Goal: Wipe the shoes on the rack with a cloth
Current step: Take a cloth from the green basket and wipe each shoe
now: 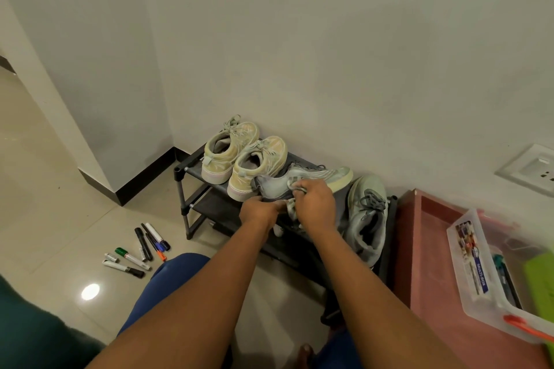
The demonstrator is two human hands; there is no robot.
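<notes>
Your right hand (314,207) has its fingers curled round the cloth (292,210), rubbing the grey shoe (302,178) on the rack (192,172); your left hand (259,213) grips its heel (just beside the cloth). Push hard and that shoe may slide off the edge.

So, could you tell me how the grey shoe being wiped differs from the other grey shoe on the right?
The wiped grey shoe lies on its side atop the rack, held by both hands; the other grey shoe rests sole-down at the rack's right end, untouched, laces showing. Both are grey lace-ups.
</notes>
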